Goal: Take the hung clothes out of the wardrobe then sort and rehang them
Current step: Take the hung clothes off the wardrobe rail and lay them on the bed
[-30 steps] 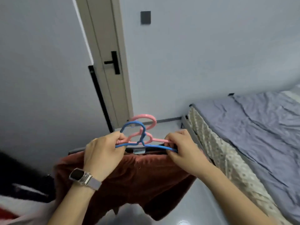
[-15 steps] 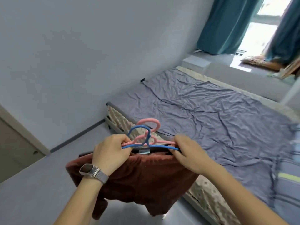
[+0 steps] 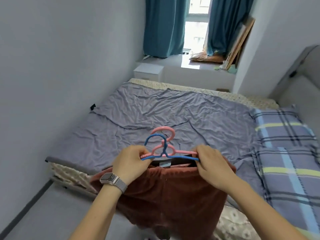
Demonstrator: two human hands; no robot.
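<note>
Now both hands' fingers (image 3: pixel 144 152) pinching hangers' (image 3: pixel 166 154) ends, brown garment (image 3: pixel 173 191) hanging below

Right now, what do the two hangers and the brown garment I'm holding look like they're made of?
Pink hanger and blue hanger: probably plastic, judging by solid colour and smooth, rounded moulded hooks. Brown garment: soft, matte, slightly fuzzy cloth, maybe fleece or velour; it drapes in loose folds. Both the left hand and right hand grip the hangers.

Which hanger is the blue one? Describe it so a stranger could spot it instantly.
Start at the bed with its grey-purple sheet. Over its near edge, both hands hold two stacked hangers above a rust-brown garment. The blue hanger is the lower, nearer one; the pink hanger hooks higher behind.
</note>
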